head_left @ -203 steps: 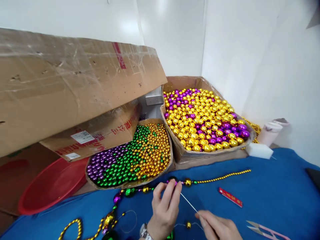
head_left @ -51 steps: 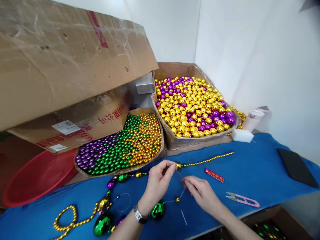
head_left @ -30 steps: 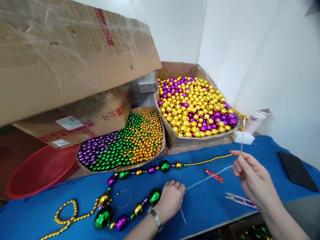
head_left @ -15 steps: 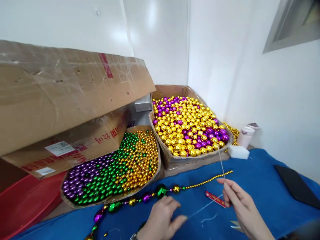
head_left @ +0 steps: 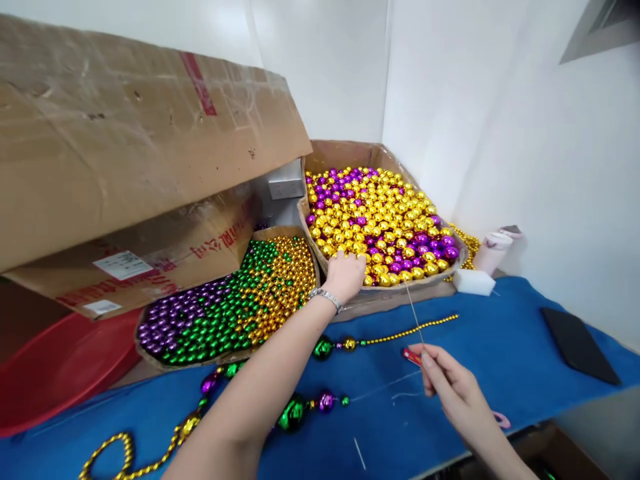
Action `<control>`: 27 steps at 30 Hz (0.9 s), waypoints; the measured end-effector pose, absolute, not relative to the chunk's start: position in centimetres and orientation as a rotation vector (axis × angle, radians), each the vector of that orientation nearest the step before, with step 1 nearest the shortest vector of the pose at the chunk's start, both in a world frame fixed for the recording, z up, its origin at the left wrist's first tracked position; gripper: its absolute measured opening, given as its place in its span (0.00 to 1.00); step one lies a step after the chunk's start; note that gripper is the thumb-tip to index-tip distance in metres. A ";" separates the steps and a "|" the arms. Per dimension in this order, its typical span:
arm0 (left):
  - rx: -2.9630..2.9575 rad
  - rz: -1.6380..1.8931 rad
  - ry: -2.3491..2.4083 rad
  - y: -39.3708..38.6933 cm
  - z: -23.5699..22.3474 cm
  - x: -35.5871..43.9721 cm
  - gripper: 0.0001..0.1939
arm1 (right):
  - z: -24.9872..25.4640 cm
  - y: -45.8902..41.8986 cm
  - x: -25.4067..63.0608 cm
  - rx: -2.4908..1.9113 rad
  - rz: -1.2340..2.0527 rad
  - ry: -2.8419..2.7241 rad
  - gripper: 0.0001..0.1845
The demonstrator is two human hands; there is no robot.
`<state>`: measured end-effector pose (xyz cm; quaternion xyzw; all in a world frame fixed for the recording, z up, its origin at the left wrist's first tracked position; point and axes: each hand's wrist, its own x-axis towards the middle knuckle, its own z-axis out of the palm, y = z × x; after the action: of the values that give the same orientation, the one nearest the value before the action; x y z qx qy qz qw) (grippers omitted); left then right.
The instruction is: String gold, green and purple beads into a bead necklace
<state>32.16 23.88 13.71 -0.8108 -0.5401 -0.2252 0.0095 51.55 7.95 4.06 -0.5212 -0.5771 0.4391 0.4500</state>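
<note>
My left hand point(head_left: 346, 272) reaches into the near left corner of the cardboard box point(head_left: 345, 148) of large gold and purple beads. Its fingertips are down among the gold beads point(head_left: 387, 190) and hidden, so whether they grip one does not show. Over the blue cloth point(head_left: 500, 353), my right hand point(head_left: 447, 377) pinches a long thin needle point(head_left: 414, 310) that points up. A pale thread point(head_left: 383, 385) runs from that hand leftward to strung beads, ending in a small green bead point(head_left: 345, 401) beside a purple bead point(head_left: 326, 401). My left forearm covers part of this string.
A finished-looking bead strand point(head_left: 395, 337) lies across the cloth. Left stands a box of smaller purple, green and gold beads point(head_left: 215, 327), under cardboard flaps point(head_left: 150, 133). A red basin point(head_left: 65, 380), a white block point(head_left: 474, 283), a pink bottle point(head_left: 494, 252) and a black flat object point(head_left: 580, 345) surround the work.
My left hand has moved from over the cloth up and forward into the box of large beads. My right hand keeps the needle, and the view has shifted slightly.
</note>
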 end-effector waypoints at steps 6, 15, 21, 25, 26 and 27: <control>-2.605 -0.917 -1.717 24.4 13.8 31.4 0.14 | 2.6 8.2 50.5 -1.281 1.063 -1.529 0.23; -2.751 -1.816 -1.784 17.8 13.3 29.4 0.16 | 3.1 7.6 50.0 -1.202 0.622 -1.800 0.16; -2.220 -3.542 -1.978 12.2 10.8 26.6 0.16 | 2.9 6.8 49.3 -1.055 0.487 -1.982 0.12; -2.000 -3.717 -2.032 10.7 10.1 25.0 0.16 | 2.9 6.4 48.5 -1.004 0.491 -2.039 0.12; -1.979 -3.723 -2.052 10.5 10.0 24.7 0.16 | 2.8 6.3 48.3 -0.997 0.492 -2.051 0.12; -1.972 -3.720 -2.067 10.3 10.0 24.5 0.17 | 2.8 6.3 48.2 -0.992 0.490 -2.061 0.13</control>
<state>24.51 10.32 9.98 -0.3006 -0.3151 -0.5669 -0.6993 48.20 6.29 2.78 -0.3905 -0.8112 0.1928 0.3902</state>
